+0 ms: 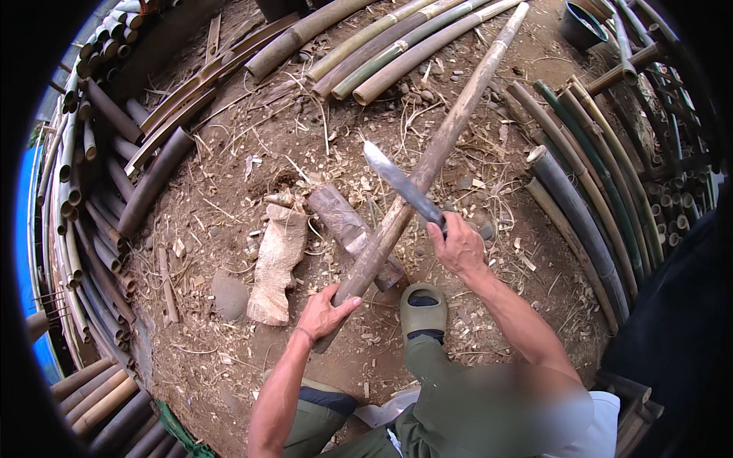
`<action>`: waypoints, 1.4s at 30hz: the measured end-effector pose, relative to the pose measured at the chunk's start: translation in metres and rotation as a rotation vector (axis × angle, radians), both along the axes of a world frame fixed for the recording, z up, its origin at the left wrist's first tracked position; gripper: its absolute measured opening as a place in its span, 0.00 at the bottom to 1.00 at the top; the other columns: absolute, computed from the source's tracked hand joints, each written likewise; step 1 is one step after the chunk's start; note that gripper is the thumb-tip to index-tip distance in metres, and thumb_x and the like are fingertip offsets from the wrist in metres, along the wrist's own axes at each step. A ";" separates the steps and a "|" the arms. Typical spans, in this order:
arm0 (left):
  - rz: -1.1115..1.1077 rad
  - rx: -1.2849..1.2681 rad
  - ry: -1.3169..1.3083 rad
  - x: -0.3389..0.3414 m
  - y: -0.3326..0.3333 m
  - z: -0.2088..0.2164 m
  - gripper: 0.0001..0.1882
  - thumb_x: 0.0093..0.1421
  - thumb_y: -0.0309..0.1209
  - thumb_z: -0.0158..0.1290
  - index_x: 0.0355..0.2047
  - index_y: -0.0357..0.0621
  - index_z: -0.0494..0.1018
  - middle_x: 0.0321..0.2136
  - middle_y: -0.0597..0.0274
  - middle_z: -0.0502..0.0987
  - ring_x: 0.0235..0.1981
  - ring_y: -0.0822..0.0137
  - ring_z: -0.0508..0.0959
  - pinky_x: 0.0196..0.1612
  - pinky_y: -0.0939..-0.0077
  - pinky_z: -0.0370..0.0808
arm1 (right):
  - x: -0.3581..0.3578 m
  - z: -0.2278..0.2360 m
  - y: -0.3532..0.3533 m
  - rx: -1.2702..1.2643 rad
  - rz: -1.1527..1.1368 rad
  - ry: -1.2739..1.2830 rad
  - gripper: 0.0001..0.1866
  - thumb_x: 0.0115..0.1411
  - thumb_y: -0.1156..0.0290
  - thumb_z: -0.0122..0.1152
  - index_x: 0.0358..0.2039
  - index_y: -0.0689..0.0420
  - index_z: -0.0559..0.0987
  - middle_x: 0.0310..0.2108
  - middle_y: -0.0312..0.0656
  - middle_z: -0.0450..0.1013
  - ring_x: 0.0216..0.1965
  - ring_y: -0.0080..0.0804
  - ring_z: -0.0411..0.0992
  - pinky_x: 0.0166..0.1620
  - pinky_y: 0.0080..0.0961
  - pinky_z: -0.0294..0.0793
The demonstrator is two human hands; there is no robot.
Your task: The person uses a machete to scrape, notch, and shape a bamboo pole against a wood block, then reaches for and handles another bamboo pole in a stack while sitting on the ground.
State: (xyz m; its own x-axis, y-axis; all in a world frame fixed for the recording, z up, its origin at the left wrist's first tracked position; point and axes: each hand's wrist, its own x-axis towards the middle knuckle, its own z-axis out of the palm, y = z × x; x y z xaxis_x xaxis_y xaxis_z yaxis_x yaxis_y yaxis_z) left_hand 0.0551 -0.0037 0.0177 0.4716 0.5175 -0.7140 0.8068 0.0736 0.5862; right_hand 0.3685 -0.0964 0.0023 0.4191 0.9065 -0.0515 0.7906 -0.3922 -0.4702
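My left hand (321, 311) is closed around the near end of a long brown bamboo pole (443, 145), thumb along its top. The pole slants away to the upper right and crosses over a short, chopped piece of log (336, 214) on the ground. In my right hand (460, 244) is the handle of a machete (401, 182). Its broad metal blade points up and left, passing over the pole; I cannot tell whether it touches. The handle is mostly hidden by my fingers. Left of the log lies a pale, rough-hewn slab of wood (276, 263).
Bamboo poles (397, 57) lie across the far side; more poles (588, 175) lie at right and stacked bamboo (84, 198) at left. A dark bucket (582, 27) stands far right. Wood chips and shavings litter the dirt. My sandalled foot (424, 309) is just below the log.
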 end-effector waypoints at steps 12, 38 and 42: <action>-0.110 0.413 0.160 -0.006 -0.042 -0.014 0.30 0.53 0.48 0.63 0.47 0.40 0.68 0.43 0.40 0.79 0.40 0.40 0.80 0.43 0.48 0.76 | -0.011 -0.039 -0.001 -0.135 0.282 0.017 0.33 0.68 0.36 0.42 0.28 0.56 0.71 0.17 0.40 0.70 0.13 0.30 0.67 0.14 0.31 0.70; 0.012 -0.152 -0.105 -0.021 -0.008 -0.037 0.33 0.49 0.48 0.67 0.47 0.35 0.73 0.32 0.48 0.81 0.34 0.55 0.81 0.40 0.63 0.77 | 0.016 -0.040 0.006 -0.106 0.473 -0.125 0.31 0.69 0.36 0.38 0.26 0.51 0.67 0.17 0.37 0.66 0.14 0.27 0.62 0.16 0.31 0.66; -0.050 0.536 0.060 -0.012 -0.045 -0.014 0.38 0.49 0.49 0.67 0.53 0.40 0.69 0.41 0.46 0.80 0.38 0.49 0.82 0.43 0.57 0.77 | 0.034 -0.058 0.015 0.113 -0.001 -0.172 0.34 0.68 0.32 0.32 0.25 0.51 0.67 0.15 0.35 0.65 0.12 0.25 0.61 0.12 0.27 0.61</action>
